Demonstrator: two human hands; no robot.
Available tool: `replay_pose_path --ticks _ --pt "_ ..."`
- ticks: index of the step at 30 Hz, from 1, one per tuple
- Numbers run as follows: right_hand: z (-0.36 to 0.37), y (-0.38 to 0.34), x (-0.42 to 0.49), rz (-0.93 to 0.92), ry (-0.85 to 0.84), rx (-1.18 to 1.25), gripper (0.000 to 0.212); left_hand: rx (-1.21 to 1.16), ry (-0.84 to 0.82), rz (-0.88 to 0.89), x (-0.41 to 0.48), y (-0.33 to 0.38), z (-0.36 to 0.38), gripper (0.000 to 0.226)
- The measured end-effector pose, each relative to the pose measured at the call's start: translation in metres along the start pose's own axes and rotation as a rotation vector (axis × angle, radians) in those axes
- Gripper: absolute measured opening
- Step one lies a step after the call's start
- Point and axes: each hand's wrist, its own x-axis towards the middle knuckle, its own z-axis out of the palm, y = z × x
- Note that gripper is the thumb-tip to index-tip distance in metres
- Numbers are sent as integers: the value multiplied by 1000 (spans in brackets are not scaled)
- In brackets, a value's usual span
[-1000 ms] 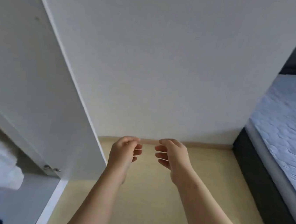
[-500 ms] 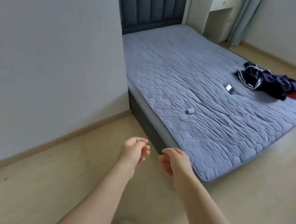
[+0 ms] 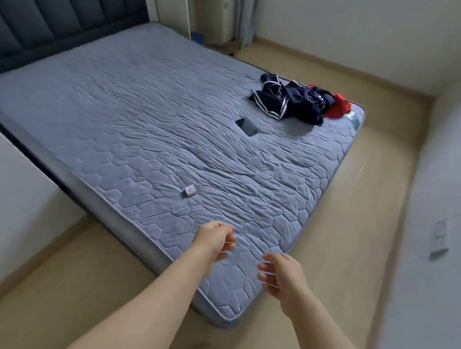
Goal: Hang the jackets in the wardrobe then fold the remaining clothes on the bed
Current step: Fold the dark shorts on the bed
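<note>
On the bed (image 3: 144,114), at its far corner, the clothes (image 3: 294,101) lie well apart from the left grip (image 3: 213,240) and right grip (image 3: 283,279). Both hang empty, fingers loosely curled.

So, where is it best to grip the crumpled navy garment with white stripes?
Probably pinch the striped hem of the crumpled navy garment, coming from the black phone's side: the hem lies spread and free there, while the far end bunches against the red cloth.

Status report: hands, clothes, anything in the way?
Left hand and right hand empty, fingers loose. Clothes heaped unfolded at far corner of bed. Phone and small white object lie between hands and heap.
</note>
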Motion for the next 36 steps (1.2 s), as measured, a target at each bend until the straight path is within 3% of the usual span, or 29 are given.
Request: replay_pose_path --ticks 5,16,22,29,36 --pt "-67 -61 59 9 38 116 14 -32 -24 -33 59 41 91 20" --pt "-236 -224 212 11 54 31 21 -153 81 -158 167 136 295 19" --pt "-253 -298 289 75 -36 -109 15 -222 193 -166 237 179 334 19" --pt "-256 -412 388 101 -36 -233 10 -224 144 -127 355 263 369 13" --pt "-238 -511 481 126 -79 -291 10 -171 251 -177 444 343 385 17"
